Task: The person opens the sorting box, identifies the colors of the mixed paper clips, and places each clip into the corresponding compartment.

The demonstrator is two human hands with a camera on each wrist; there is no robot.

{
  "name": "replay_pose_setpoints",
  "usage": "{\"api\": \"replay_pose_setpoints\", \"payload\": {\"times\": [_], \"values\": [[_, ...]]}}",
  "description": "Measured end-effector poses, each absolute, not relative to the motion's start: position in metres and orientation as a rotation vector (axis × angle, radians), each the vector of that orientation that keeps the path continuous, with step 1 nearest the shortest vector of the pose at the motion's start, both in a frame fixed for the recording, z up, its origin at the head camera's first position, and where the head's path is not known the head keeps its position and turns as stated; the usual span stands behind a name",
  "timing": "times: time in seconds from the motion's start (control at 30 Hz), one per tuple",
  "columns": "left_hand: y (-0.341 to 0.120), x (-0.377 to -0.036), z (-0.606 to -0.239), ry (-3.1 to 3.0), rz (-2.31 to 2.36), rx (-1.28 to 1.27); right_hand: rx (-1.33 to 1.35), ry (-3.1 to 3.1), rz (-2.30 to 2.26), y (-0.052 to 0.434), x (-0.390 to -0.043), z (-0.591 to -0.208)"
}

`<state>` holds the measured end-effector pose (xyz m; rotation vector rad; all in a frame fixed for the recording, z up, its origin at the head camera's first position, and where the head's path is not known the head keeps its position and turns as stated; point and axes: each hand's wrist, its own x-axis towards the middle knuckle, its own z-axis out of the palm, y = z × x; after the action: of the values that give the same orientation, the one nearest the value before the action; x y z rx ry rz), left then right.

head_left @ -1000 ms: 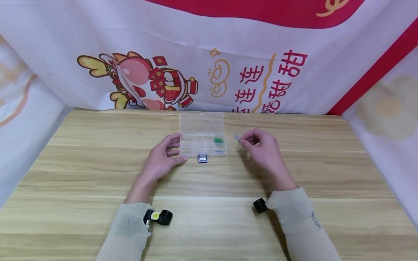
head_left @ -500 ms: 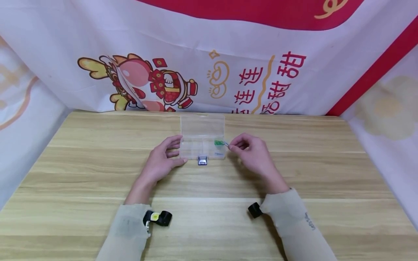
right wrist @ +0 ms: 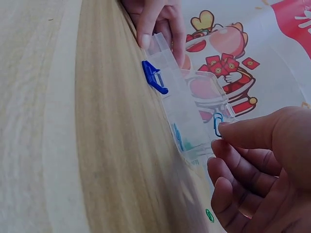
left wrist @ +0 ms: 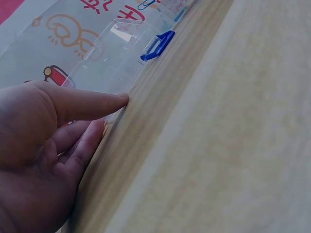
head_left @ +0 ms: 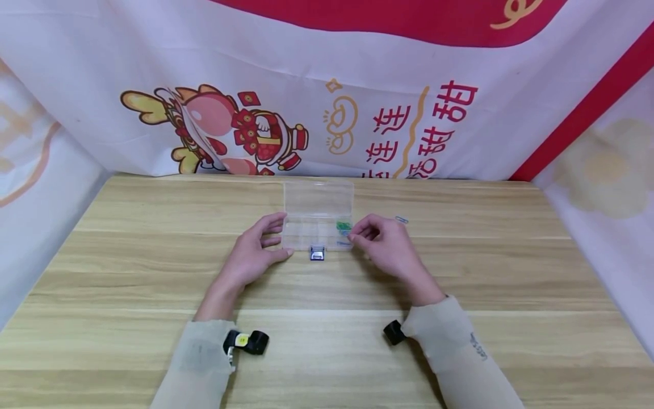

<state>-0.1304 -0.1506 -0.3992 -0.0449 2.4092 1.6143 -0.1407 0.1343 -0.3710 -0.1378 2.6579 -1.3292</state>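
Observation:
A clear plastic compartment box stands on the table with its lid raised at the back and a blue latch at the front. My left hand holds the box's left end, thumb at the front corner and fingers along the side. Between thumb and index finger, my right hand pinches a blue paper clip over the right-hand compartments. Green paper clips lie in the back right compartment. Something blue, likely a clip, lies in the front right one.
A bluish paper clip lies on the wooden table behind the right hand. In the right wrist view a green paper clip lies near the fingers. A printed white cloth hangs along the table's back edge.
My right hand has moved left with its paper clip, from beside the box to over its right compartments. A clip on the table now shows behind that hand. The left hand stays put.

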Motion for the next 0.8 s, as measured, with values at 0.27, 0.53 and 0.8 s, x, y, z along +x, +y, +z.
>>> {"api": "replay_pose_setpoints", "payload": {"times": [0.27,0.53,0.8], "values": [[-0.151,-0.130,-0.398,2.423,1.607,-0.038,-0.149,2.658,-1.315,0.133,-0.139,-0.373],[-0.149,-0.129,-0.398,2.432,1.620,-0.039,-0.161,2.672,-1.297,0.132,-0.139,-0.375],[-0.148,-0.129,-0.399,2.423,1.622,-0.062,-0.040,2.592,-1.478,0.157,-0.149,-0.385]]}}
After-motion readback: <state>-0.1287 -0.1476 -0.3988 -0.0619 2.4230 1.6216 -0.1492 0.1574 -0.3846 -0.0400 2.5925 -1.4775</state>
